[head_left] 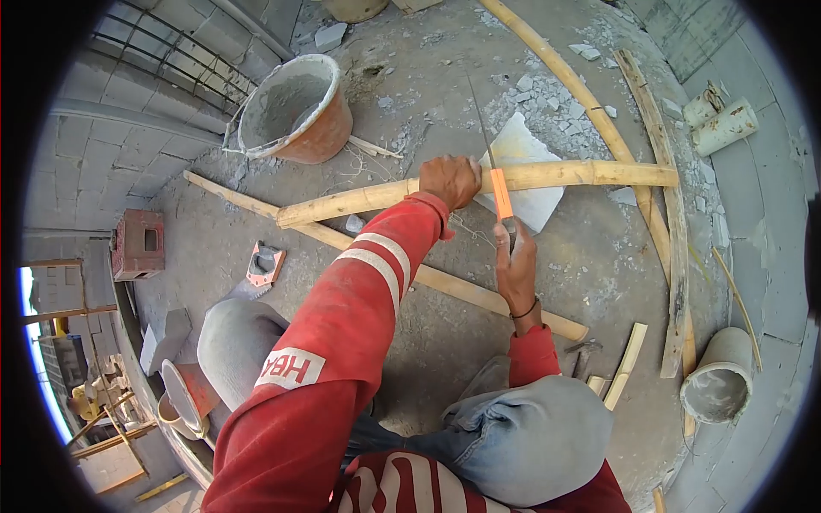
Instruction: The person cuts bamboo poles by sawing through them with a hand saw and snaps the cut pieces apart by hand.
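My left hand (451, 180) is wrapped over a bamboo pole (590, 173) that lies across in front of me. Closed round the grip of a handsaw (501, 195) with an orange handle is my right hand (516, 272), just on the near side of the pole. The saw's thin blade is seen nearly edge-on, crossing the pole right beside my left hand and pointing away from me. Whether its teeth touch the bamboo I cannot tell. Beneath the pole lies a pale, broken slab (522, 147). Another bamboo length (466, 291) runs slantwise under the pole's left end.
A mortar-stained orange bucket (321, 128) stands at upper left. Another saw (265, 263) lies on the floor near my left knee, with a red crate (138, 245) farther left. Rubble, a long curved bamboo (590, 103), a plank (676, 282) and a grey cylindrical container (721, 376) are on the right.
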